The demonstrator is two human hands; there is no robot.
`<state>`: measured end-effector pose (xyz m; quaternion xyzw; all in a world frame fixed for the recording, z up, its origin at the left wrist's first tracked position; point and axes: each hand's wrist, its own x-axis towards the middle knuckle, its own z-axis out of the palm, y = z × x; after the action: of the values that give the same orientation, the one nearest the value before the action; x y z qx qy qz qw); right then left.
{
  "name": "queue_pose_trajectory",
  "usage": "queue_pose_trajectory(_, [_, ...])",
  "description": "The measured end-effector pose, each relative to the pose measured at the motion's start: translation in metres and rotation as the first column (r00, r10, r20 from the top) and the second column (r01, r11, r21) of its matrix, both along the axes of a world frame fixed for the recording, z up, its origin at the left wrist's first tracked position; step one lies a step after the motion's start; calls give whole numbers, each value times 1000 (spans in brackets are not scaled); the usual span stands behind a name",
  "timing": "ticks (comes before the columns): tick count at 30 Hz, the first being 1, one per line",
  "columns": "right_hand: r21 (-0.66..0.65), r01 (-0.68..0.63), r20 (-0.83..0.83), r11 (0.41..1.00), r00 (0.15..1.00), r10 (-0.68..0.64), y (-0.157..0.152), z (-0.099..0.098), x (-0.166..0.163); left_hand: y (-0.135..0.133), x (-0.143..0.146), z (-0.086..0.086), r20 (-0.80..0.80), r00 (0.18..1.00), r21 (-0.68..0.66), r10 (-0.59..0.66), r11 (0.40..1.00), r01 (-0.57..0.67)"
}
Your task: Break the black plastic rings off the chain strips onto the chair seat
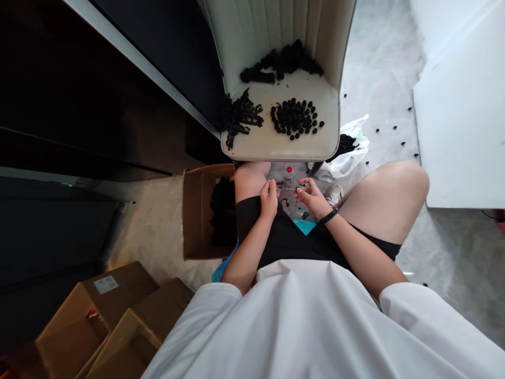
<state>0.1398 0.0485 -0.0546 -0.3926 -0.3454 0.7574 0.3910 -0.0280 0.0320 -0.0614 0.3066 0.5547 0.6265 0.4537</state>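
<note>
A cream chair [284,151] with a ribbed backrest faces the seated person; an open cardboard box [195,210] stands by the left knee, a white plastic bag [343,169] near the right. Dark scraps [290,60] lie behind clustered round black pieces [294,117] on the seat. Between the knees, the left hand [269,198] is curled, contents unclear; the right hand [311,197] narrowly pinches a small black piece [297,188].
</note>
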Motion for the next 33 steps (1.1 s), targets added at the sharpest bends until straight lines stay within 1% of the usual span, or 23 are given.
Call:
queue_pose_trajectory(3, [43,-2,101,999,995,-2,1,-2,3,1,1,0,11,999,-5,-52,999,52])
queue_pose_trajectory(6, [76,-33,198,997,980,17,2,-3,3,2,2,-2,-1,999,-20,-50,999,50])
queue_pose_trajectory(9, [163,-68,315,984,949,14,3,-6,4,4,2,-4,9,998,-75,-54,996,55])
queue_pose_trajectory(12, [261,-76,428,962,903,-45,5,-10,7,5,2,-5,50,995,-122,-90,988,96])
queue_pose_trajectory(15, [363,-90,509,928,853,-116,8,-14,13,6,3,-3,123,988,-148,-93,983,111])
queue_pose_trajectory(18, [464,-63,565,884,790,-240,15,-11,19,8,3,-2,195,977,-176,-87,977,122])
queue_pose_trajectory(20, [540,-37,589,841,730,-347,28,-3,23,9,4,-2,239,968,-199,-81,971,131])
queue_pose_trajectory(22, [643,-57,599,764,660,-454,48,8,24,10,4,-2,280,957,-223,-73,965,138])
queue_pose_trajectory(25, [769,-162,585,618,569,-578,89,26,22,11,4,-3,335,940,-238,-72,958,158])
queue_pose_trajectory(27, [800,-247,587,546,507,-631,117,33,19,11,3,-3,361,930,-231,-70,959,162])
queue_pose_trajectory(29, [796,-327,606,510,446,-659,140,35,15,11,2,-1,382,922,-212,-63,965,154])
queue_pose_trajectory(31, [778,-381,626,500,405,-666,155,32,13,10,1,1,400,915,-193,-57,970,145])
queue_pose_trajectory(33, [769,-403,635,496,393,-665,163,28,12,10,0,4,411,910,-184,-58,972,145])
